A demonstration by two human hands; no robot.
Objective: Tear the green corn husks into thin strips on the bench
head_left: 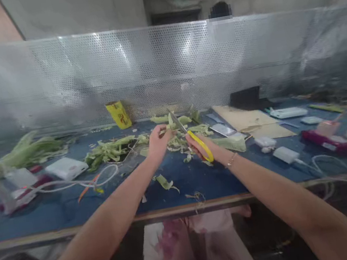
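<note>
My right hand [200, 145] is wrapped round the yellow handle of a pair of scissors [201, 144], whose metal blades point up and to the left. Close by on the left, my left hand [161, 138] pinches a pale green vegetable piece [171, 122] beside the blades. Green trimmings lie under and around both hands. To the left is a heap of cut green strips [110, 151]. A curled peel [165, 183] rests on the blue table [189, 187] nearer to me. Whether the blades touch the held piece is too blurred to tell.
A yellow packet [119, 114] stands against the perforated screen [176, 67]. Leafy stalks [27, 150], a white box [66, 168] and cables lie left. Cardboard [248, 119], white adapters [286, 154] and a maroon device [328, 140] lie right. A person [222, 22] is behind the screen.
</note>
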